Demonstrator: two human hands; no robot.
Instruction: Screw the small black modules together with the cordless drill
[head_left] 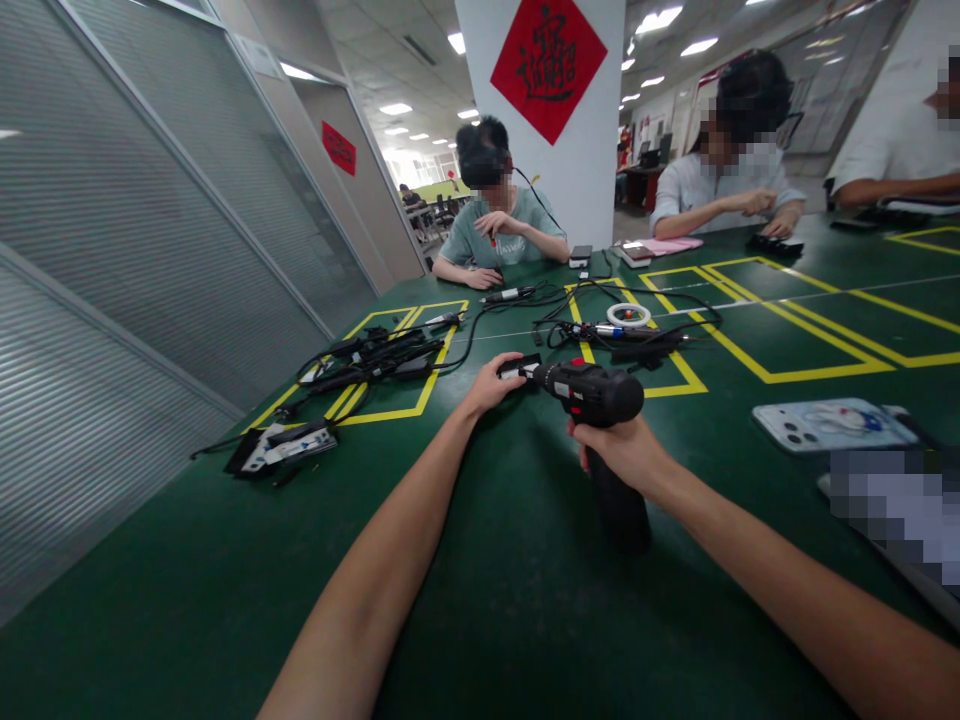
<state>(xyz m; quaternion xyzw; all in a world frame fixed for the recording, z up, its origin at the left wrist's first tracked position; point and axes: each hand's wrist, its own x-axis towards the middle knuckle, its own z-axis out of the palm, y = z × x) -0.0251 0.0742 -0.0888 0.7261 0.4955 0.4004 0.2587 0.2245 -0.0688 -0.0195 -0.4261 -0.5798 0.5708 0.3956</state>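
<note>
My right hand is wrapped round the grip of a black cordless drill with red accents. The drill lies level, its chuck pointing left toward a small black part with a pale strip. Around that part, the fingers of my left hand are closed, holding it at the green table top. The drill's tip meets or nearly meets the part; I cannot tell whether they touch.
Black cables and adapters pile up at the left, near flat black and white pieces. Ahead lie more cables, a white ring and pen-like tools. A phone lies at right. Several people sit across the table.
</note>
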